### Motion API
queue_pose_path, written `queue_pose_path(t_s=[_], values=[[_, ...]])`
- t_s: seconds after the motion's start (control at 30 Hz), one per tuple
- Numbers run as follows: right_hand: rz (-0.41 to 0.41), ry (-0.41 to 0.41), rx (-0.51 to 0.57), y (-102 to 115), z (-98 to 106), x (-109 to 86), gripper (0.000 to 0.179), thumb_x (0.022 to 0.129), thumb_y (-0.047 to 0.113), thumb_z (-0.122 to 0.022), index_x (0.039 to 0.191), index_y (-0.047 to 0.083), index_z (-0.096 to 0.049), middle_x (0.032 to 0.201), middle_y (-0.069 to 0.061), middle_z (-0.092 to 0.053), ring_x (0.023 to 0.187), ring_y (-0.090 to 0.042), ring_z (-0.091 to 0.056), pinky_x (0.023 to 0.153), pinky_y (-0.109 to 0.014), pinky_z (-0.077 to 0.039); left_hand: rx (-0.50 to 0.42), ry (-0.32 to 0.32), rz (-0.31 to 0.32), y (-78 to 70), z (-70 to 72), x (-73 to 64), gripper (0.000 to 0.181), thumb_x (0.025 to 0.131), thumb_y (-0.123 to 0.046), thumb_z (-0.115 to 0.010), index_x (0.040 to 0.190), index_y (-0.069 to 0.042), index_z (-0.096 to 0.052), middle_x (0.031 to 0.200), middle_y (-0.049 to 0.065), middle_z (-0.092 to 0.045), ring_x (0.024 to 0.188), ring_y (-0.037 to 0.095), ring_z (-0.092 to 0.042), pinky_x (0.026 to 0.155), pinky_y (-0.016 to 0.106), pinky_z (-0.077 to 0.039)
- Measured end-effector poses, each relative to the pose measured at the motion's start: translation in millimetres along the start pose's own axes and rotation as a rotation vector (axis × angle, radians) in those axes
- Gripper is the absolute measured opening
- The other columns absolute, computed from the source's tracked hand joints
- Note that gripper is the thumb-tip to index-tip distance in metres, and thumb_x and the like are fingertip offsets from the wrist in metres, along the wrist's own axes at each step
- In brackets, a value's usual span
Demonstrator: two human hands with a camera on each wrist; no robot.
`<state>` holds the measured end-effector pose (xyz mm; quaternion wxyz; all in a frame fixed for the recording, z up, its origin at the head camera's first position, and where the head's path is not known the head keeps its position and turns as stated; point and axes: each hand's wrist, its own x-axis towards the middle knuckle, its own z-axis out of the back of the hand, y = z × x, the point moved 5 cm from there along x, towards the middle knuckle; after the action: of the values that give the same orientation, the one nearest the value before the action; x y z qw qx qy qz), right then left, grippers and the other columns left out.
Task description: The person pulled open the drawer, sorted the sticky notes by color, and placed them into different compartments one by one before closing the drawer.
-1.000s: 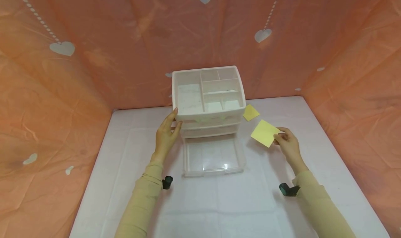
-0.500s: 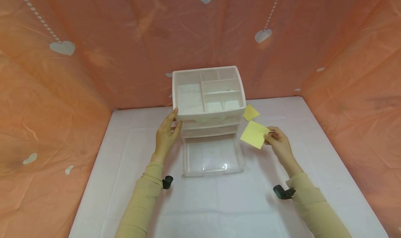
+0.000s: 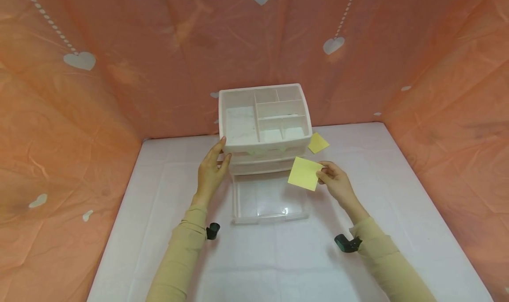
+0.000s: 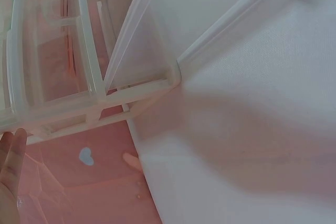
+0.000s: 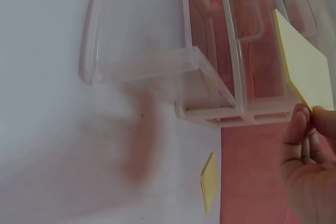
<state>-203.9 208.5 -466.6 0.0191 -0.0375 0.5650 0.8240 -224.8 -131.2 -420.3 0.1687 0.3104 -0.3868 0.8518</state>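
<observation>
My right hand (image 3: 336,180) pinches a yellow sticky note pad (image 3: 304,173) by one corner between thumb and fingers. The pad hangs above the right part of the pulled-out clear bottom drawer (image 3: 266,200); its thickness shows in the right wrist view (image 5: 307,61). My left hand (image 3: 210,171) touches the front left corner of the white plastic drawer unit (image 3: 240,138). In the left wrist view its fingers (image 4: 13,156) lie fairly straight against the unit's side. A second yellow pad (image 3: 318,143) lies on the table at the unit's right side.
The unit has a divided tray (image 3: 278,116) on top and two shut drawers (image 3: 266,162) above the bottom one. A white cloth covers the table (image 3: 254,258). Orange curtains (image 3: 179,63) with hearts stand behind and on both sides.
My right hand has moved left with the sticky note pad, from beside the unit to over the bottom drawer. The left hand and the drawer unit have stayed in place.
</observation>
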Motion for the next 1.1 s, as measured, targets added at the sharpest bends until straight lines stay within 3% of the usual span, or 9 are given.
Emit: queue_pose_path(t_s=[0.23,0.43,0.63,0.77,0.93,1.1], values=[[0.026,0.035,0.017,9,-19,2.9,0.031,0.093,0.007,-0.055,0.123,0.000,-0.053,0.088,-0.004,-0.056,0.075,-0.007,-0.058,0.073,-0.021,-0.057,0.001,0.000,0.007,-0.3,0.1,0.1,0.047,0.087,-0.007,-0.063,0.131,-0.010,-0.047,0.130,0.015,-0.057,0.096,0.030,-0.062,0.066,0.034,-0.062],[0.044,0.088,0.002,18,-39,4.3,0.034,0.093,0.007,-0.055,0.125,0.000,-0.052,0.091,-0.009,-0.058,0.072,-0.003,-0.057,0.071,-0.017,-0.056,0.001,-0.001,-0.001,-0.1,-0.4,0.5,0.047,0.087,-0.007,-0.064,0.131,-0.010,-0.047,0.130,0.015,-0.057,0.096,0.031,-0.062,0.065,0.034,-0.062],[0.081,0.134,-0.025,23,-61,6.2,0.035,0.093,0.008,-0.055,0.126,-0.001,-0.052,0.092,-0.013,-0.059,0.074,-0.008,-0.058,0.075,-0.027,-0.059,-0.001,-0.006,-0.002,0.0,-0.3,0.9,0.047,0.087,-0.007,-0.064,0.131,-0.011,-0.047,0.129,0.014,-0.057,0.095,0.030,-0.062,0.065,0.034,-0.062],[0.077,0.160,-0.033,25,-75,5.8,0.036,0.093,0.010,-0.056,0.127,0.001,-0.052,0.093,-0.015,-0.060,0.077,-0.015,-0.060,0.075,-0.027,-0.058,-0.003,-0.004,-0.009,0.0,-0.6,1.1,0.047,0.087,-0.007,-0.063,0.131,-0.011,-0.047,0.130,0.014,-0.057,0.095,0.030,-0.061,0.065,0.035,-0.062],[0.071,0.195,-0.039,26,-89,5.9,0.035,0.092,0.008,-0.056,0.126,-0.001,-0.053,0.094,-0.016,-0.060,0.078,-0.020,-0.062,0.076,-0.036,-0.060,-0.002,0.005,-0.004,0.8,-1.0,0.7,0.047,0.088,-0.007,-0.063,0.132,-0.011,-0.047,0.130,0.014,-0.057,0.096,0.030,-0.061,0.066,0.034,-0.062],[0.090,0.237,-0.066,26,-102,6.8,0.033,0.091,0.006,-0.057,0.123,-0.003,-0.054,0.094,-0.019,-0.062,0.075,-0.018,-0.062,0.072,-0.033,-0.060,-0.003,0.001,0.000,1.5,-0.7,-0.6,0.047,0.088,-0.007,-0.063,0.132,-0.011,-0.047,0.130,0.014,-0.057,0.096,0.030,-0.061,0.065,0.034,-0.062]])
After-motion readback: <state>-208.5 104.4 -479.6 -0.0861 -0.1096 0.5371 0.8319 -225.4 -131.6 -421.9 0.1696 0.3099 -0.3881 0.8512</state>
